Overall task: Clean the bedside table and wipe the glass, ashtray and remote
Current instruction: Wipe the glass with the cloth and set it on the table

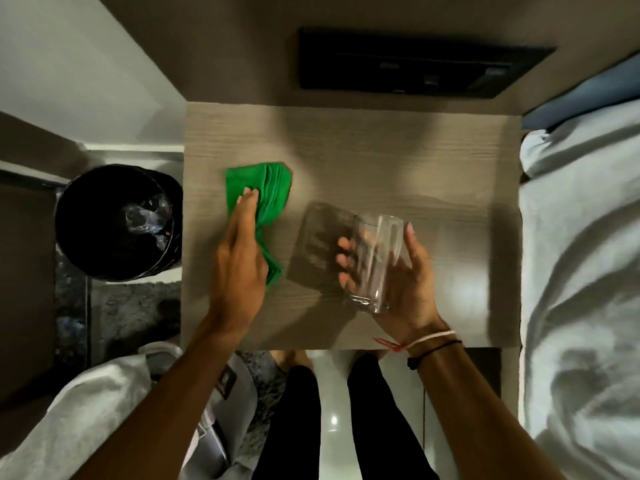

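Note:
A light wooden bedside table (381, 150) fills the middle of the head view. A folded green cloth (268, 188) lies on its left part, and my left hand (239, 258) rests flat on top of it. My right hand (408, 271) holds a clear drinking glass (372, 261) tilted above the table's front half, fingers wrapped around its side. No ashtray or remote shows in this view.
A black waste bin (114, 223) with crumpled plastic inside stands left of the table. A bed with white sheets (581, 271) borders the right side. A black panel (422, 64) is set in the wall behind. White towels (86, 410) lie at lower left.

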The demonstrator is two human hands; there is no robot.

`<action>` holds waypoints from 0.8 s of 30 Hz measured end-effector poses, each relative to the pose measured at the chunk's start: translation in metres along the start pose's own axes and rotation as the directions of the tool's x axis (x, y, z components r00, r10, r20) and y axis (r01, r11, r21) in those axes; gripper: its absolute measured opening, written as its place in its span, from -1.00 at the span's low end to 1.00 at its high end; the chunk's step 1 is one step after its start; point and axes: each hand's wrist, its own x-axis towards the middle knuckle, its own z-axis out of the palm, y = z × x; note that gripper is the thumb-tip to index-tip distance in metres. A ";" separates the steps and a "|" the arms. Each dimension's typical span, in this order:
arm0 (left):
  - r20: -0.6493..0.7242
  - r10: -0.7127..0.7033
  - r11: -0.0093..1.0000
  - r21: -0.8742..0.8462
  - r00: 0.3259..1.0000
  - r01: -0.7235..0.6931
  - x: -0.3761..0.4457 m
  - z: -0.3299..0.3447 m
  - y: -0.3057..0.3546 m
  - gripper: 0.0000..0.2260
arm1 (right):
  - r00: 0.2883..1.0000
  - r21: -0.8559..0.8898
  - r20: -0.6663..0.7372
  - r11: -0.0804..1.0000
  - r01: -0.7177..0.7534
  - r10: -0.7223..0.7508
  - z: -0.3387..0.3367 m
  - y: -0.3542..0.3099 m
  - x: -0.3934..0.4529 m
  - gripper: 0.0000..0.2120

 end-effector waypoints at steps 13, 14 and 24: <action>0.140 0.406 0.909 -0.162 0.903 -0.383 0.011 0.015 0.135 -0.52 | 0.962 0.041 0.182 0.979 0.198 -0.202 0.001 -0.046 -0.005 -0.52; 0.150 0.412 0.907 -0.156 0.899 -0.390 0.009 0.015 0.134 -0.50 | 0.959 0.055 0.181 0.976 0.210 -0.216 0.003 -0.046 -0.005 -0.45; 0.381 0.593 0.795 -0.142 0.709 -0.589 -0.018 -0.008 0.121 -0.46 | 0.979 0.084 0.153 0.989 0.122 -0.134 0.008 -0.065 0.003 -0.43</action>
